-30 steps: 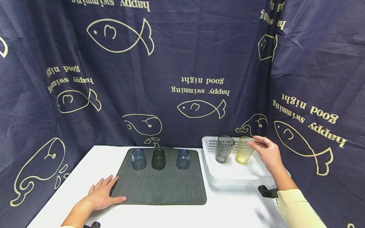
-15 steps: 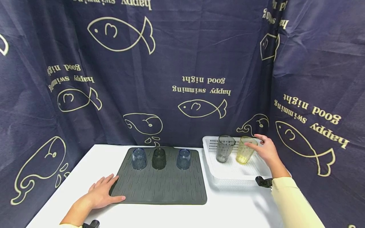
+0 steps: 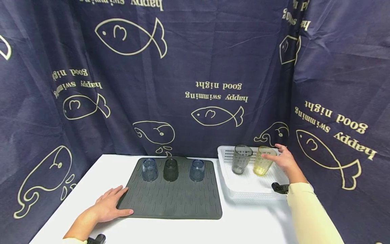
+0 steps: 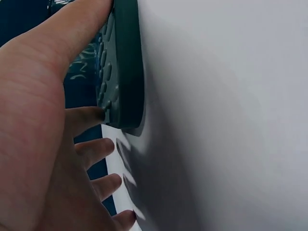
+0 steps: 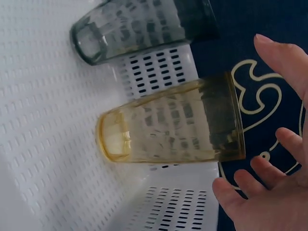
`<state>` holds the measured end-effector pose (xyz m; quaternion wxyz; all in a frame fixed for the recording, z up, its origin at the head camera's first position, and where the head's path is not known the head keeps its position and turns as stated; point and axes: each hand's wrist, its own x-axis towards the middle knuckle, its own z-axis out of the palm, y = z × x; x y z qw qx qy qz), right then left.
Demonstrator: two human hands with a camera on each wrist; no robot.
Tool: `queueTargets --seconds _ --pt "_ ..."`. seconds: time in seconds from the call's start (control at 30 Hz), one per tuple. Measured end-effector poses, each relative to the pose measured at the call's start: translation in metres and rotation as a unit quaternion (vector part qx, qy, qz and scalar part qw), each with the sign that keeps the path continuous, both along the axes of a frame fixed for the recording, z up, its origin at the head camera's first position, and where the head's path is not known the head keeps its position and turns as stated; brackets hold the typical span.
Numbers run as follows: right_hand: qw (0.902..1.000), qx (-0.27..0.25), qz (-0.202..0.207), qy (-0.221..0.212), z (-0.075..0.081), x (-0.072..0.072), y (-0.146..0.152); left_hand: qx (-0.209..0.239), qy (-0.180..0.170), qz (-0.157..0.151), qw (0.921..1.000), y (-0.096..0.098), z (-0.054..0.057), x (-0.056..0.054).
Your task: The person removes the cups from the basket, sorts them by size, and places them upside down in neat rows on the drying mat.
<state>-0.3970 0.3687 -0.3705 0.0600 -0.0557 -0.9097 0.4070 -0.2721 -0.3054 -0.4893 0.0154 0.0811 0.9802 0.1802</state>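
My right hand [image 3: 284, 159] is spread beside the mouth of a yellow drinking glass [image 3: 260, 167], its thumb overlapping the glass in the head view. In the right wrist view, a gap shows between the fingers and the yellow glass's rim [image 5: 236, 120]. That glass leans upright in a white perforated basket [image 3: 231, 184], next to a grey drinking glass [image 3: 240, 163]. My left hand [image 3: 106, 207] rests at the near left corner of a dark grey ridged mat [image 3: 170, 203]. Its thumb lies along the mat's edge and the other fingers are spread.
Toward the mat's back edge, a pale blue glass [image 3: 150, 171], a dark glass [image 3: 170, 171] and a bluer glass [image 3: 197, 171] stand upside down in a row. The white table [image 3: 243, 223] ends at a navy curtain [image 3: 170, 84] behind and on both sides.
My right hand has shifted slightly around the yellow glass, its thumb now further over the front and its forearm nearer the basket. My left hand and the glasses stay put.
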Motion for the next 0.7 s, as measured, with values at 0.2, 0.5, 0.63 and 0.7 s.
queueTargets --seconds 0.2,0.5,0.63,0.7 --pt "0.9995 -0.026 0.013 -0.014 -0.007 -0.01 0.007 0.02 0.055 -0.027 0.9979 0.004 0.001 0.004" --pt "0.9972 -0.058 0.024 -0.042 -0.012 -0.018 0.013 0.104 0.133 -0.083 0.9822 0.022 0.007 0.012" --pt "0.995 -0.077 0.03 -0.055 -0.015 -0.021 0.015 0.137 0.13 -0.096 0.9774 0.035 0.006 0.014" --pt "0.9943 -0.084 0.032 -0.058 -0.018 -0.023 0.015 0.152 0.131 -0.097 0.9749 0.041 0.006 0.016"
